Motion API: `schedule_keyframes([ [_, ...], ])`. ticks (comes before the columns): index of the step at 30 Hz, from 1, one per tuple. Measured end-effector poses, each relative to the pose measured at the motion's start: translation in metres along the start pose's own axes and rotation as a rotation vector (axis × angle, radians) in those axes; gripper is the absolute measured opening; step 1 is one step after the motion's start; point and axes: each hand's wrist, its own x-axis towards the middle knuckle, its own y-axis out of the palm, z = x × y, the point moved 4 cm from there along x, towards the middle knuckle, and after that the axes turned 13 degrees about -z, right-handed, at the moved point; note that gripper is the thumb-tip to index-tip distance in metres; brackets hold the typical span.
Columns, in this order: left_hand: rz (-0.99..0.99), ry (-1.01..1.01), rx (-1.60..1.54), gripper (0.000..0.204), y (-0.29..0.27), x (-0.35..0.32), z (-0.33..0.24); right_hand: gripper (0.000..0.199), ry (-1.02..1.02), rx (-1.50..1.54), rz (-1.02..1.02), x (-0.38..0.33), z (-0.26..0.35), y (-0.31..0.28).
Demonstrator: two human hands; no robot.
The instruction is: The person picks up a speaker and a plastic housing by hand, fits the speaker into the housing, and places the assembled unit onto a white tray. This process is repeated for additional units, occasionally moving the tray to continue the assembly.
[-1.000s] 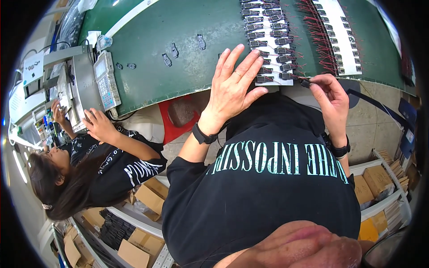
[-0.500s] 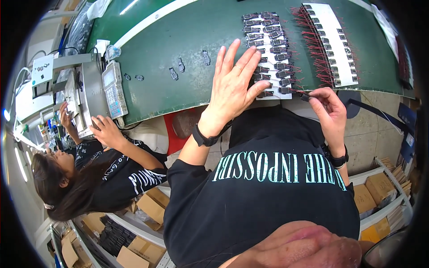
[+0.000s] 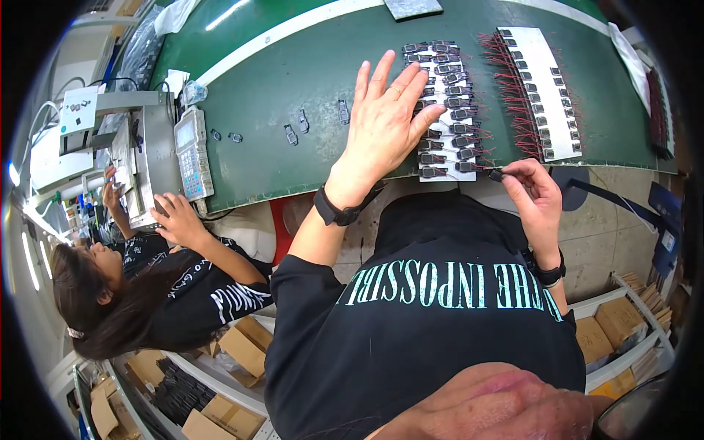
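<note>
My left hand [image 3: 389, 121] is open, fingers spread, palm down over the left edge of a white strip [image 3: 449, 164] on the green table. Two rows of small black casings with thin red and black wires lie along that strip. The thumb and fingertips cover part of the left row; whether they press on it I cannot tell. At the table's near edge, just right of the strip's near end, my right hand [image 3: 535, 192] pinches a small black casing [image 3: 496, 175] between thumb and fingers.
Right of the strip lies a second white strip [image 3: 546, 55] with black pieces and red wires. Several loose casings [image 3: 291, 134] lie to the left. A co-worker's hand [image 3: 180, 218] is near a machine with a keypad panel [image 3: 192, 158]. A dark flat plate [image 3: 413, 7] is at the far edge.
The view has shifted, so the table sits lower and more of the dark plate shows. My left hand is slightly farther up along the strip. My right hand keeps its pinch on the casing.
</note>
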Motion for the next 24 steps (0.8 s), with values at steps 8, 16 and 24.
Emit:
schedule_keyframes([
  [8,-0.093,-0.031,-0.337,0.018,-0.025,0.017,-0.033,0.013,-0.095,-0.029,-0.099,0.018,0.025,-0.022],
  [16,-0.046,0.136,-0.374,0.015,-0.027,0.035,-0.057,0.022,-0.366,-0.298,-0.103,0.139,0.057,-0.082],
  [24,-0.023,0.062,-0.413,0.012,-0.041,0.012,-0.063,0.027,-0.36,-0.462,0.103,0.257,0.011,-0.082],
])
